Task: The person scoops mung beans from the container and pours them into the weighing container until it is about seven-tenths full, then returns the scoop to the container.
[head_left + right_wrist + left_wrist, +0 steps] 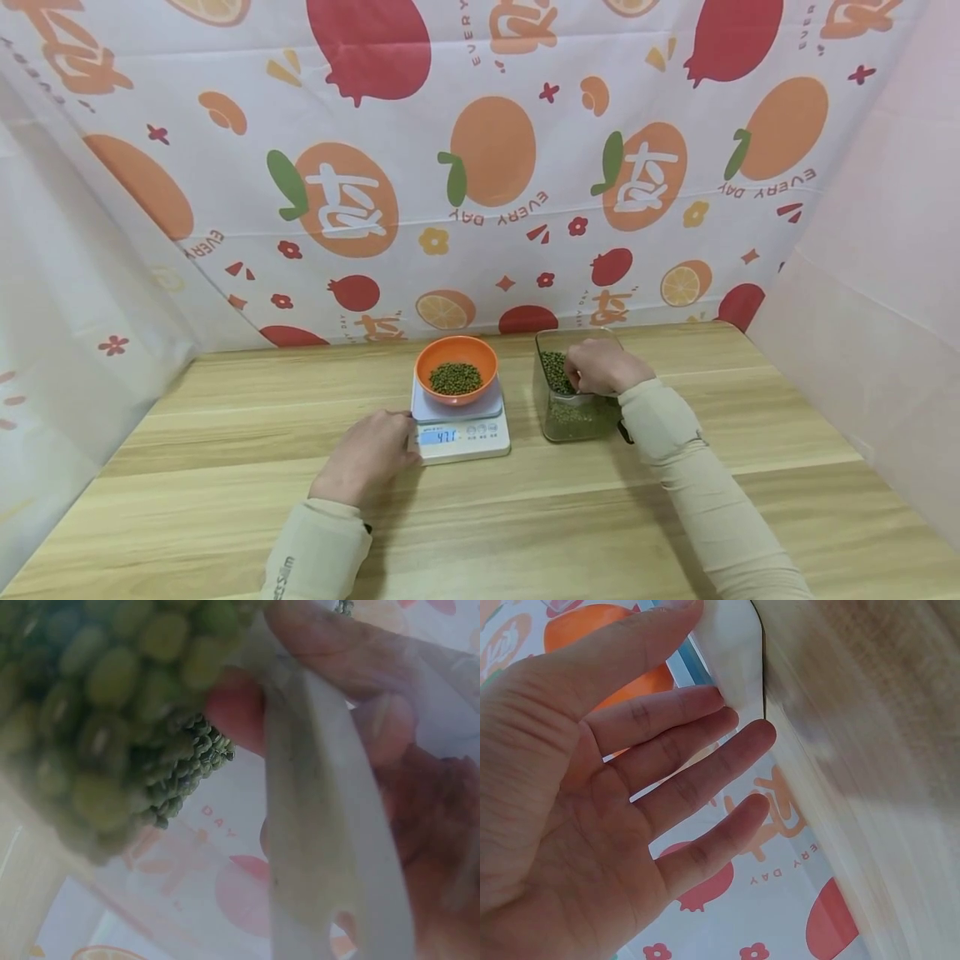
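Note:
On a white kitchen scale [465,446] with a lit blue display sits an orange bowl [457,397] holding green mung beans [456,379]. My left hand [371,454] rests beside the scale's left edge, fingertips right at its side. In the left wrist view its fingers [694,780] are straight and spread. My right hand [600,367] reaches into a clear container [573,427] of mung beans [555,372]. The right wrist view shows thumb and fingers pinching a white plastic handle [307,787] beside the beans [105,750]; its far end is hidden.
A wooden table [480,525] carries the scale and container, the container just right of the scale. Behind them hangs a white curtain [420,250] printed with fruit. Pale sheets [885,275] enclose the sides.

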{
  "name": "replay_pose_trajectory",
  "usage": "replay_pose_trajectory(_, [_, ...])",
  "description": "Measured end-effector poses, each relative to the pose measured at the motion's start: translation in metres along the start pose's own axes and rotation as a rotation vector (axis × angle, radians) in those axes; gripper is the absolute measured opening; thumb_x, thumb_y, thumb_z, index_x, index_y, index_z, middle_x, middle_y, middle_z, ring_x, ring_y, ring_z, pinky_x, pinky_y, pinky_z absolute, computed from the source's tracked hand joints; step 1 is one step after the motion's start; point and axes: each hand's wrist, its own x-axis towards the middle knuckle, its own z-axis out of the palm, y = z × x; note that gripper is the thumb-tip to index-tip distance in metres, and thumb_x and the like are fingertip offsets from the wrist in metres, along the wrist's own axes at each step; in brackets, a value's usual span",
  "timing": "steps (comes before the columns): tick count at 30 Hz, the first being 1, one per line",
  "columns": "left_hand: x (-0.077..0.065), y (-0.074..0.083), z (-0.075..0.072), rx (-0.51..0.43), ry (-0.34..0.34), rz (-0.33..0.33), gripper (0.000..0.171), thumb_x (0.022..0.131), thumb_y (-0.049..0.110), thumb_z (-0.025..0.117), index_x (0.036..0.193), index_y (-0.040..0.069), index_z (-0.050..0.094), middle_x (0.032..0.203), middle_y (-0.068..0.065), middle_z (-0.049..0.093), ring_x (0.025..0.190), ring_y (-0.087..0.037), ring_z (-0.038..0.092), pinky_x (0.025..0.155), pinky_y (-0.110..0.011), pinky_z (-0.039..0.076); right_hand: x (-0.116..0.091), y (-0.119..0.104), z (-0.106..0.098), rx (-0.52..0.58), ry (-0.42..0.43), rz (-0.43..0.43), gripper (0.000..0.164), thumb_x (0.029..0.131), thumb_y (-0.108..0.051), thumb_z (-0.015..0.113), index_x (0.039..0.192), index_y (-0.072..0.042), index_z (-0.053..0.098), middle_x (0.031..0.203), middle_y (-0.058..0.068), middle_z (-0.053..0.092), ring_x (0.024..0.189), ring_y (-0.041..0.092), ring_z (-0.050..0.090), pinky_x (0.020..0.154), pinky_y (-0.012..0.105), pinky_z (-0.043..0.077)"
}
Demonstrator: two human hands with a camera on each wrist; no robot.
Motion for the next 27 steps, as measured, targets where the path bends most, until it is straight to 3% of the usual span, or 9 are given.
replay_pose_trajectory(10, [-0.0006, 0.0, 0.0016, 0.016, 0.002, -0.002, 0.024, 0.063, 0.014, 0.079, 0.081, 0.005, 0.066, 0.072, -0.002, 0.06, 0.056, -0.012, 0.043, 0.054, -0.03, 0.044, 0.0007, 0.0001, 0.0026, -0.008, 0.008, -0.01, 0.026, 0.068, 0.007, 0.052, 0.057, -0.016, 0.056, 0.061, -0.005, 0.051, 0.058, 0.012, 0.045, 0.052, 0.027, 0.04])
replay_pose_trajectory(16, [-0.0007, -0.0002, 0.0023, -0.012, 0.005, -0.005, 0.018, 0.064, 0.01, 0.077, 0.077, 0.006, 0.065, 0.069, 0.0, 0.06, 0.056, -0.011, 0.045, 0.055, -0.029, 0.046, -0.0007, 0.0, 0.0018, -0.009, 0.016, -0.008, 0.027, 0.069, 0.007, 0.053, 0.056, -0.017, 0.056, 0.058, -0.006, 0.051, 0.056, 0.012, 0.045, 0.051, 0.026, 0.04])
replay_pose_trajectory(27, [-0.0003, -0.0003, 0.0002, 0.012, 0.015, 0.0, 0.028, 0.062, 0.014, 0.08, 0.085, 0.004, 0.067, 0.075, -0.004, 0.064, 0.058, -0.01, 0.048, 0.059, -0.032, 0.049, 0.0, 0.0037, 0.0017, -0.028, 0.035, -0.044, 0.029, 0.068, 0.007, 0.052, 0.057, -0.019, 0.054, 0.061, -0.007, 0.05, 0.06, 0.011, 0.045, 0.054, 0.027, 0.041])
